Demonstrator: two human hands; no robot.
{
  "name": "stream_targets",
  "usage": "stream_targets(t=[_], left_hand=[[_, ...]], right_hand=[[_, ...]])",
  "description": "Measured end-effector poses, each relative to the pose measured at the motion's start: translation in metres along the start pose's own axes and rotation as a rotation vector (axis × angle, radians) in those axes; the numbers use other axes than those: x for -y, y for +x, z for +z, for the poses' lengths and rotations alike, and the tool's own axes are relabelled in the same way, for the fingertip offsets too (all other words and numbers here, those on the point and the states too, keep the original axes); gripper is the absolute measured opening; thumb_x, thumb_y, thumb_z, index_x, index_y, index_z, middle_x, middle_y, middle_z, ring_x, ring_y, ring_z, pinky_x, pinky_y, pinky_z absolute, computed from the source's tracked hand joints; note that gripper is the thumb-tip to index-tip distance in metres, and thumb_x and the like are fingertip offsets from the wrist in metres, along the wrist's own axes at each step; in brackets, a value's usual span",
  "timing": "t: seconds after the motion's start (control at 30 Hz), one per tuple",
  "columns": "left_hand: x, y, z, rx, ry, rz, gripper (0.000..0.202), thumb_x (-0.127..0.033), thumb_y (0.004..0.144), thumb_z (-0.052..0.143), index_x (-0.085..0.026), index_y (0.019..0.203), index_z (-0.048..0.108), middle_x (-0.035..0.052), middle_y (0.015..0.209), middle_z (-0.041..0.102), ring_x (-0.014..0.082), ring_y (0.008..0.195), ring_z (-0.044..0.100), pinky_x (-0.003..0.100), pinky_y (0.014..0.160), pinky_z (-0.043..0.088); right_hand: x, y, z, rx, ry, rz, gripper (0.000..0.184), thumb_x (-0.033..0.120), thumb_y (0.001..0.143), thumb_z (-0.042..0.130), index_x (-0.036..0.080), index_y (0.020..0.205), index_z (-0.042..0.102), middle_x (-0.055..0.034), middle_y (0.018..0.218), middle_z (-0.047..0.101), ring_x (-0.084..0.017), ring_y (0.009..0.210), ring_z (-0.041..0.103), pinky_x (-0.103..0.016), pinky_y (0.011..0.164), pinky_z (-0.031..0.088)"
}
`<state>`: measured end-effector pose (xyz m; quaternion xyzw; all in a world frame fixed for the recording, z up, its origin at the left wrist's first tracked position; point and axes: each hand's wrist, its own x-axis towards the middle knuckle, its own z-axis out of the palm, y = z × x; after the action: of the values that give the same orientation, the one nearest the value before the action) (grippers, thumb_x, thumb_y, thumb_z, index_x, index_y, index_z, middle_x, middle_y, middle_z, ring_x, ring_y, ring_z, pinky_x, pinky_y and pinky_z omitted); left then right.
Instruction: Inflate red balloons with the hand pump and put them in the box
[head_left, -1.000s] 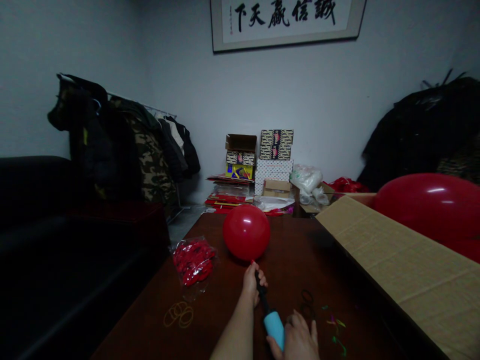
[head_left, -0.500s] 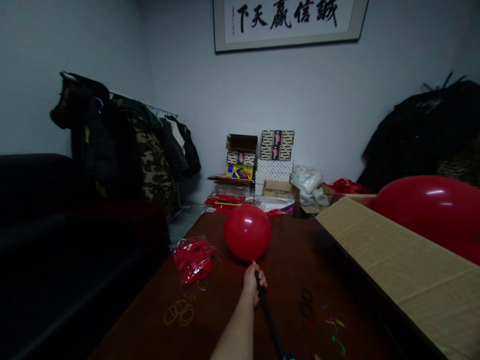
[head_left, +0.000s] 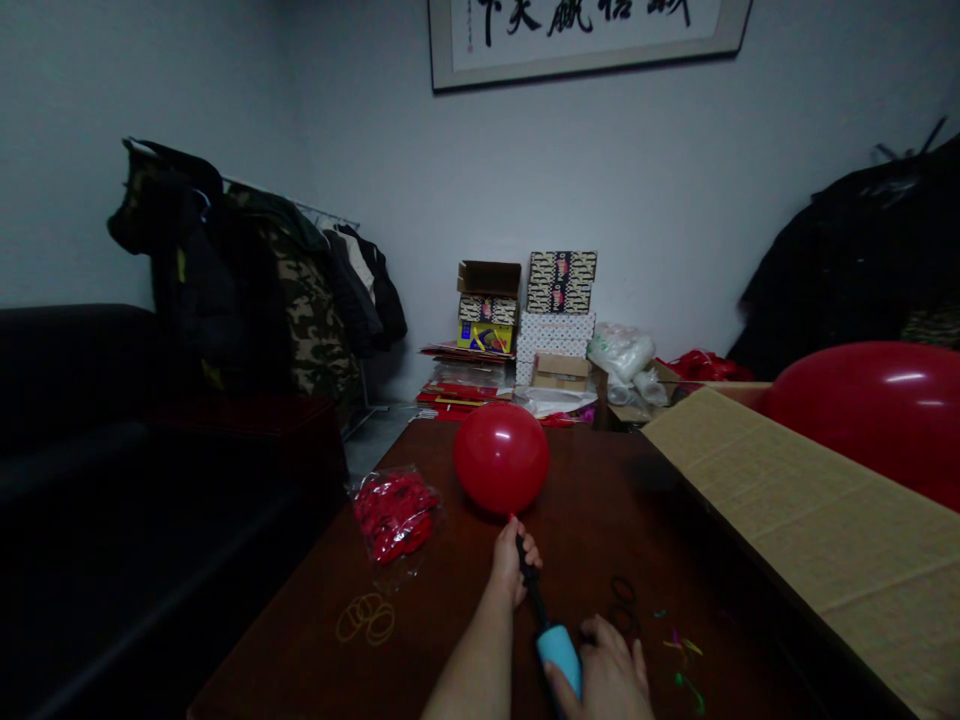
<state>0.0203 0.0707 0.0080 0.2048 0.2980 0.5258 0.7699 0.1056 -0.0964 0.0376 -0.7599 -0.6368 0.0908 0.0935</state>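
A round red balloon (head_left: 501, 458) sits at the front of a hand-held balloon pump, its neck pinched in my left hand (head_left: 514, 565). That hand's fingers also wrap the pump's black nozzle end. The pump's blue barrel (head_left: 559, 658) lies toward me, with my right hand (head_left: 611, 668) around it, thumb on the left side and fingers on the right. Part of the barrel is hidden under the right hand and below the frame edge. Left of the balloon is a clear bag of red balloons (head_left: 396, 515).
The brown table (head_left: 465, 610) carries yellowish rubber bands (head_left: 366, 618), dark rings (head_left: 622, 590) and small coloured scraps (head_left: 684, 648). On the right stands a cardboard box (head_left: 810, 520) with large red balloons (head_left: 877, 420). A black sofa (head_left: 150, 520) is at left.
My right hand has come into view with the pump's blue barrel, which has slid forward over the black rod toward my left hand. The left hand keeps its hold. The view has shifted slightly.
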Motion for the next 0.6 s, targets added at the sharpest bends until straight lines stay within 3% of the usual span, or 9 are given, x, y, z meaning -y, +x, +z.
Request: stream_targets(t=[0.13,0.3,0.43,0.6], left_hand=[[0.000,0.002,-0.001,-0.005,0.007,0.001,0.042,-0.057,0.070,0.057,-0.022,0.068,0.035,-0.0099,0.043,0.034,0.0050,0.033,0.027,0.020,0.040,0.022],[0.000,0.006,-0.002,0.003,0.035,-0.010,0.042,-0.058,0.070,0.055,-0.022,0.067,0.035,-0.0093,0.043,0.035,0.0057,0.032,0.027,0.021,0.040,0.025],[0.001,0.007,-0.003,0.009,0.055,-0.011,0.040,-0.056,0.071,0.055,-0.022,0.066,0.035,-0.0091,0.042,0.035,0.0060,0.032,0.028,0.021,0.039,0.025],[0.001,0.007,-0.003,0.012,0.045,0.004,0.041,-0.056,0.070,0.057,-0.022,0.065,0.035,-0.0096,0.040,0.035,0.0056,0.031,0.027,0.021,0.038,0.024]], right_hand=[[0.018,0.024,-0.015,-0.089,0.061,-0.010,0.047,0.049,0.080,0.036,0.015,0.090,0.067,-0.0147,0.119,0.055,-0.030,0.117,0.044,-0.057,0.103,0.021],[0.028,0.042,-0.013,-0.152,0.069,-0.012,0.046,0.048,0.080,0.036,0.014,0.088,0.067,-0.0151,0.111,0.059,-0.030,0.111,0.048,-0.058,0.100,0.023],[0.029,0.037,-0.012,-0.175,0.012,-0.025,0.048,0.050,0.081,0.036,0.015,0.091,0.066,-0.0164,0.116,0.057,-0.032,0.114,0.045,-0.058,0.100,0.020],[0.027,0.019,-0.013,-0.144,-0.054,-0.019,0.044,0.052,0.071,0.049,0.015,0.089,0.067,-0.0158,0.117,0.057,-0.033,0.121,0.039,-0.058,0.104,0.014]])
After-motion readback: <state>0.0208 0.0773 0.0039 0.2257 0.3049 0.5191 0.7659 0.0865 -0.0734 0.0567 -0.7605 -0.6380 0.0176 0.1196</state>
